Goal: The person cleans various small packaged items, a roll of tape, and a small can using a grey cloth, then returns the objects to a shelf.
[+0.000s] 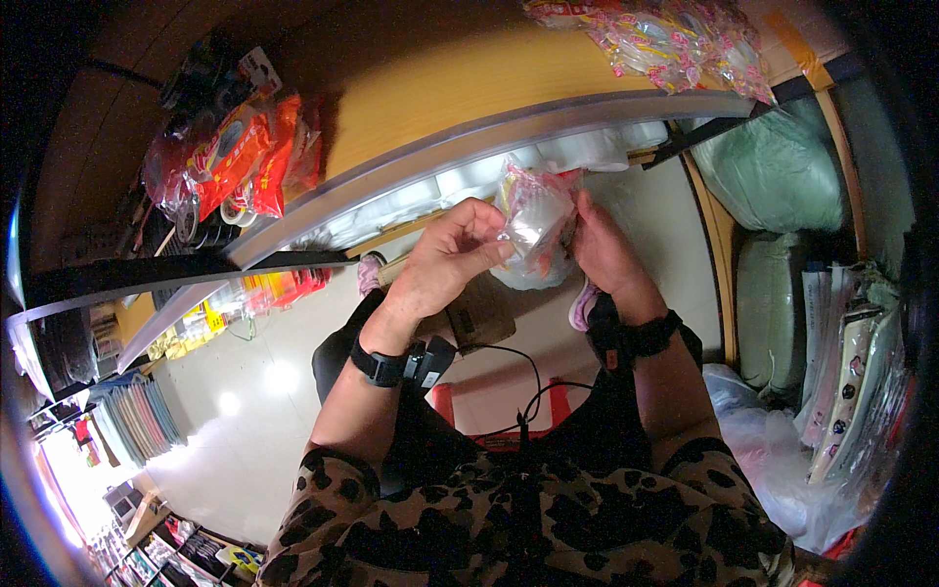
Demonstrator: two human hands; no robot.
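Clock positions are read from the centre of the view. Largest item: a wooden shelf [421, 93] with a pale front edge, spanning 10 to 1 o'clock. Pale, glossy floor [210, 367] lies at 8 to 9 o'clock, bright with reflections. The person sits at 6 o'clock in a dark-spotted shirt [528, 519].

At 2 o'clock, a bulging green bag [773, 171]; below it, toward 3 o'clock, an olive wrapped bundle [771, 313]. On the shelf, a heap of clear-and-pink packets [675, 44] lies at 1 o'clock and orange-red packets [245, 157] at 10 o'clock. A red stool [558, 403] shows between the thighs at 5 to 6 o'clock. White rolls [587, 149] stand in a row just under the shelf edge.

Work item: a clear plastic packet [538, 215] with pink print, at 1 o'clock, between the hands and above the floor. Its contents look whitish; glare hides their kind. The left hand [440, 256], at 11 o'clock, pinches the packet's near-left edge between thumb and fingers. The right hand [614, 249], at 2 o'clock, touches the packet's right side, thumb raised; its other fingers are partly hidden, so grip cannot be told. The hands are apart. Smallest: a pink shoe [369, 273] at 9 o'clock.
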